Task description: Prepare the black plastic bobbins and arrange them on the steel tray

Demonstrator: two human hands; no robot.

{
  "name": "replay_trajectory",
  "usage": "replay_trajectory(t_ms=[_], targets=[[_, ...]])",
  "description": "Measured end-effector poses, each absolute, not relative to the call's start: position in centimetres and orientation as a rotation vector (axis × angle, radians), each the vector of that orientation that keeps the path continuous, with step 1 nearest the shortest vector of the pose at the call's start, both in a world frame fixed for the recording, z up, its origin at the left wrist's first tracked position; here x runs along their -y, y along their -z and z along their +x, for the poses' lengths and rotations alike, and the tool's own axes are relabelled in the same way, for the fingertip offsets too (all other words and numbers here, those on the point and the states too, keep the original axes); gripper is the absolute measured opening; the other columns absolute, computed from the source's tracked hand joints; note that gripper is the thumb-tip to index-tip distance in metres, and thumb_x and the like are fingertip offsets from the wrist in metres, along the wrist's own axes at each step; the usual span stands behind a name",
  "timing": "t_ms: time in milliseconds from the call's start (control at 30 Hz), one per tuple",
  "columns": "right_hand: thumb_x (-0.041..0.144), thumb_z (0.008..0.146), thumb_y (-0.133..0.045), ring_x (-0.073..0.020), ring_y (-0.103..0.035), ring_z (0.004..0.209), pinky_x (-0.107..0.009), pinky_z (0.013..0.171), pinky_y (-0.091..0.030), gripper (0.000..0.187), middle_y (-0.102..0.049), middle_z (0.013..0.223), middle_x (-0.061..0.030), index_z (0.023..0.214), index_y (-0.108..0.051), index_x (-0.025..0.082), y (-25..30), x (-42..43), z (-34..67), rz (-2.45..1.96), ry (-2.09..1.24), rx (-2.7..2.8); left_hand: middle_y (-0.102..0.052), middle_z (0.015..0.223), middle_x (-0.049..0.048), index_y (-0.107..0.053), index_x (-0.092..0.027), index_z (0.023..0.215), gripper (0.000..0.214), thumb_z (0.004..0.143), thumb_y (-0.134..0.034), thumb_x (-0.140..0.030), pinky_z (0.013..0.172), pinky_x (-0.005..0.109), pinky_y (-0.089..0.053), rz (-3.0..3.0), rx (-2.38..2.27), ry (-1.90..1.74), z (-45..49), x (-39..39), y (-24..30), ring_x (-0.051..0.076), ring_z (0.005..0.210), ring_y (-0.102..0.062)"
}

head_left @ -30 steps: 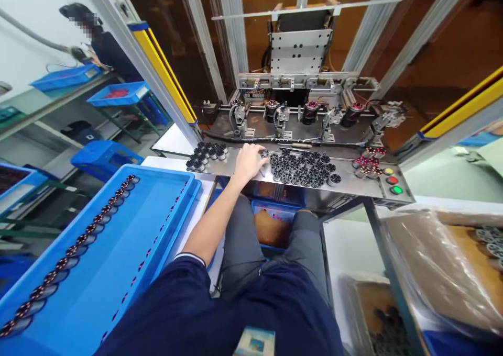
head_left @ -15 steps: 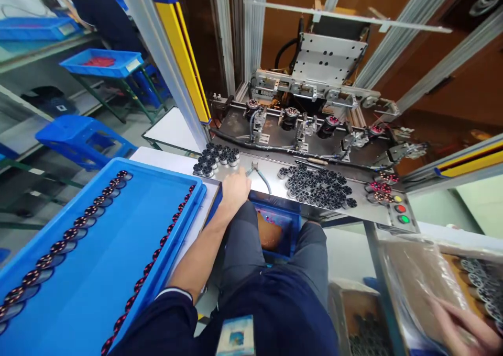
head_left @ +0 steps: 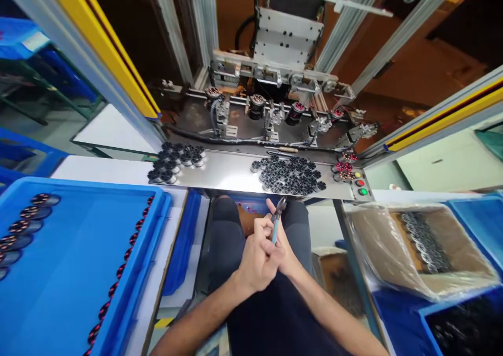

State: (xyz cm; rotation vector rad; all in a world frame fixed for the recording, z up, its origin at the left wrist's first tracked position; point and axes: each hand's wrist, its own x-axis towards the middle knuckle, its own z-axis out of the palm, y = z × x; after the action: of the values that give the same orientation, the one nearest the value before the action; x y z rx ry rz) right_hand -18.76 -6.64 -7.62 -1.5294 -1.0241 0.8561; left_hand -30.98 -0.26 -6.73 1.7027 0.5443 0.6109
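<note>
The left hand (head_left: 257,262) curls around teal-handled pliers (head_left: 275,231) before the black-topped cylinders (head_left: 291,175), seemingly adjusting them against the right hand (head_left: 287,254), grip unclear; next likely needs firm handle control.

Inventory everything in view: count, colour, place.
pliers: one, teal-handled, in hand
black parts: many, black and silver, metal ledge, two clusters
red-topped parts: several, mostly red, ledge's right end
buttons: three, yellow, red, green, beside them
large tray: one, blue, left
copper parts: two rows, copper and black, inside it
lined box: one, brown, right
machine: one, silver, behind ledge
guard strips: two, yellow, flanking it
left hand, right hand: two, bare, at pliers
</note>
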Motion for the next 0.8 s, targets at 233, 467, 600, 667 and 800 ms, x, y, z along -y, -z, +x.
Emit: replay_trajectory(t_ms=[233, 467, 600, 667, 800], targets=[[0.049, 0.103, -0.082, -0.022, -0.071, 0.09, -0.036, 0.083, -0.065, 0.065, -0.082, 0.116, -0.0084, 0.163, -0.081, 0.023, 2.6, 17.1, -5.9, -2.02, -0.618, 0.948, -0.082, 0.111, 0.0062, -0.079, -0.03, 0.142, 0.042, 0.109, -0.08, -0.057, 0.104, 0.049, -0.066, 1.914, -0.833, -0.162, -28.6, -6.0, 14.8, 0.029, 0.102, -0.08], [0.03, 0.095, -0.079, -0.02, -0.063, 0.081, -0.04, 0.089, -0.06, 0.095, -0.076, 0.102, -0.0011, 0.188, -0.065, 0.027, 0.0, 19.6, 3.3, -2.33, -0.31, 1.005, -0.084, 0.13, 0.01, -0.083, -0.016, 0.133, 0.037, 0.12, -0.082, -0.05, 0.116, 0.051, -0.071, 2.113, -1.505, 0.11, -29.7, -16.7, 25.0, 0.026, 0.124, -0.082], [0.028, 0.102, -0.071, -0.0182, -0.063, 0.077, -0.037, 0.082, -0.058, 0.084, -0.071, 0.094, 0.0008, 0.186, -0.068, 0.028, -0.3, 18.4, 4.5, -2.375, -0.203, 1.368, -0.086, 0.134, 0.0114, -0.084, -0.016, 0.138, 0.04, 0.12, -0.083, -0.052, 0.119, 0.054, -0.072, 2.138, -1.686, 0.152, -28.1, -19.0, 28.2, 0.027, 0.127, -0.085], [0.026, 0.105, -0.072, -0.016, -0.057, 0.068, -0.034, 0.075, -0.055, 0.078, -0.064, 0.082, 0.0043, 0.183, -0.072, 0.027, -0.8, 18.0, 4.6, -2.366, -0.174, 1.449, -0.083, 0.15, 0.0145, -0.083, -0.016, 0.144, 0.044, 0.118, -0.086, -0.052, 0.131, 0.061, -0.066, 2.17, -1.66, 0.12, -26.8, -20.3, 29.5, 0.032, 0.145, -0.08], [0.031, 0.104, -0.083, -0.0157, -0.046, 0.06, -0.035, 0.065, -0.052, 0.078, -0.05, 0.074, 0.0068, 0.181, -0.074, 0.03, -0.9, 17.6, 4.8, -2.314, -0.006, 1.4, -0.076, 0.169, 0.0162, -0.079, -0.018, 0.158, 0.052, 0.119, -0.085, -0.051, 0.14, 0.067, -0.059, 2.208, -1.49, 0.031, -25.1, -22.5, 31.7, 0.037, 0.159, -0.073]])
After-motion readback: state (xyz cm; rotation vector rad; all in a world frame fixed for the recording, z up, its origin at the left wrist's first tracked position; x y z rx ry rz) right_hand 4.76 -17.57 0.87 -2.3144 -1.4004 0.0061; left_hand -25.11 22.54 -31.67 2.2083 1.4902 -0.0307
